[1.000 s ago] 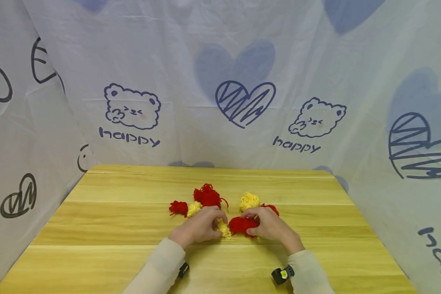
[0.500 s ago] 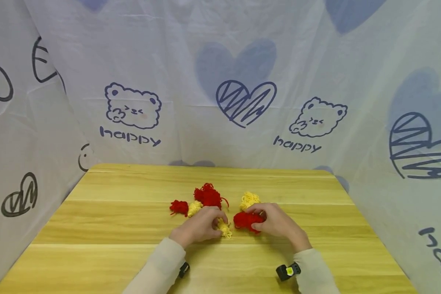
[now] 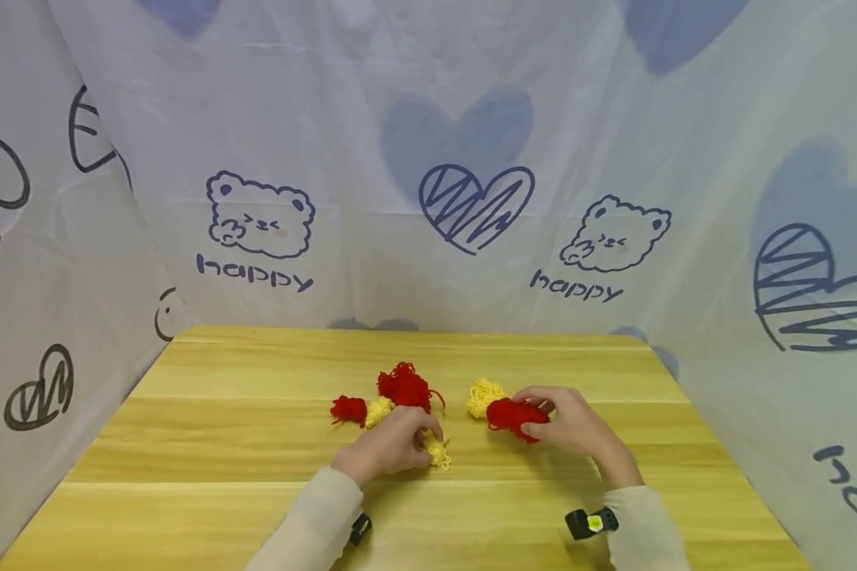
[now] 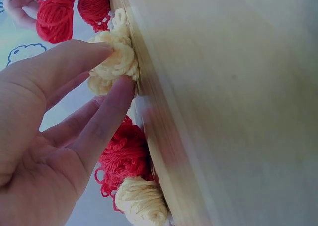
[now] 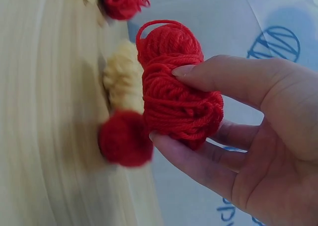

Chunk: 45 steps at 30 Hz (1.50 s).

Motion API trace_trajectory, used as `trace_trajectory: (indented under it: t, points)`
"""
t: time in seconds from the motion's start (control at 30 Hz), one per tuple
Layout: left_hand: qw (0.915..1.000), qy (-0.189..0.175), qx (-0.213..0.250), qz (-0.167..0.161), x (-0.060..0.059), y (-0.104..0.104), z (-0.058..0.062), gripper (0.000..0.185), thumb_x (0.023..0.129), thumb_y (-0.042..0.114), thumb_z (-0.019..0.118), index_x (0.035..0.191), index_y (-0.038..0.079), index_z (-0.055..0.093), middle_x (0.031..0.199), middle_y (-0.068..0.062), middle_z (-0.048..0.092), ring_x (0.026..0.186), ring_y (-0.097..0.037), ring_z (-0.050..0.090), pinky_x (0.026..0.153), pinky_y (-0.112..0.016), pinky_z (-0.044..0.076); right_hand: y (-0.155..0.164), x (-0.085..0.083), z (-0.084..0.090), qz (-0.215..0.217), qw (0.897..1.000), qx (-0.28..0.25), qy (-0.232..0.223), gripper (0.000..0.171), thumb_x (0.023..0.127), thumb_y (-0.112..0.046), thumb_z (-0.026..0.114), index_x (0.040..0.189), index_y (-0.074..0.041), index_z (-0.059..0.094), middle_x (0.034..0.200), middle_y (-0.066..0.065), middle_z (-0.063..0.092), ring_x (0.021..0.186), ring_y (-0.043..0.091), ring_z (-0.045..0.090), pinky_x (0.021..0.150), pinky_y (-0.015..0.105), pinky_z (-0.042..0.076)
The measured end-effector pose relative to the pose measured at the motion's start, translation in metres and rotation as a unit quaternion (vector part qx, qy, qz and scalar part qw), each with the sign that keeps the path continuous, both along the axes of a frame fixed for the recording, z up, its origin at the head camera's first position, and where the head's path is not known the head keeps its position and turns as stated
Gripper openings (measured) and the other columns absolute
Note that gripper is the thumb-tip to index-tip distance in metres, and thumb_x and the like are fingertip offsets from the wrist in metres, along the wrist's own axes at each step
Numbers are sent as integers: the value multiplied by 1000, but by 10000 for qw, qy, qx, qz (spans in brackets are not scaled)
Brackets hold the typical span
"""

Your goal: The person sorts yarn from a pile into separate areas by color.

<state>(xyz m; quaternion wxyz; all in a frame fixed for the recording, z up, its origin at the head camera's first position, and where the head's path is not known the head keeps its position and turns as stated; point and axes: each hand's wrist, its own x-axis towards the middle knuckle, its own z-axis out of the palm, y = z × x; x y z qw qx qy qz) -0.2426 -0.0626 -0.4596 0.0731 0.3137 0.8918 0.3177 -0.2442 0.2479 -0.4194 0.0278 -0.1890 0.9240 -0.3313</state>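
Wooden table point(image 3: 186, 444) fills the lower half of the head view, with printed cloth point(image 3: 257, 159) behind it. Left of centre lie a small red yarn ball point(image 3: 347, 409), a pale yellow ball point(image 3: 378, 411) and a bigger red tangle point(image 3: 404, 387), close together. Just below them, the left hand point(image 3: 389, 448) pinches a yellow yarn bundle point(image 3: 437, 452) between thumb and fingers, against the table. Right of centre lies another yellow ball point(image 3: 482, 396). Beside it, the right hand point(image 3: 578, 424) has thumb and fingers curled around a red yarn skein point(image 3: 514, 416), lifted a little off the table.
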Motion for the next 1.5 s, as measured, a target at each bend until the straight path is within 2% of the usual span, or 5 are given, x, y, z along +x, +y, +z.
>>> trace_trajectory:
  t: [0.5, 0.8, 0.97, 1.17, 1.5]
  points:
    - [10000, -16, 7, 20, 1, 0, 2, 26, 83, 0, 78, 109, 7, 77, 102, -4, 72, 82, -14, 59, 75, -20, 52, 62, 5, 4, -720, 9969, 175, 252, 37, 87, -10, 81, 123, -8, 73, 118, 18, 74, 97, 26, 66, 79, 29, 57]
    - [10000, -13, -26, 20, 0, 1, 1, 26, 84, 1, 79, 109, 8, 76, 103, -4, 72, 85, -13, 61, 77, -20, 54, 96, 8, -1, -1174, 9926, 70, 295, 38, 87, -11, 82, 123, -7, 74, 118, 20, 73, 100, 29, 66, 79, 30, 55]
    - [10000, -5, -38, 12, -1, 1, 1, 26, 84, 0, 78, 108, 9, 76, 101, -3, 71, 84, -15, 60, 77, -20, 52, 110, 9, -4, -1213, 9923, 10, 243, 40, 86, -12, 82, 124, -2, 73, 117, 23, 73, 96, 27, 66, 74, 27, 54]
    - [10000, 8, -11, -38, -1, 2, 3, 27, 84, 0, 78, 109, 8, 77, 103, -5, 72, 85, -15, 62, 76, -20, 53, 127, 8, -9, -1352, 9904, 140, 242, 41, 86, -12, 83, 124, 0, 72, 116, 25, 73, 93, 25, 66, 70, 22, 53]
    - [10000, 3, -50, -53, 0, 2, 3, 26, 84, 0, 79, 108, 8, 77, 102, -4, 71, 84, -14, 61, 75, -20, 52, 144, 9, -22, -1719, 9844, 287, 238, 42, 84, -11, 85, 123, 1, 73, 121, 29, 70, 95, 30, 66, 70, 23, 52]
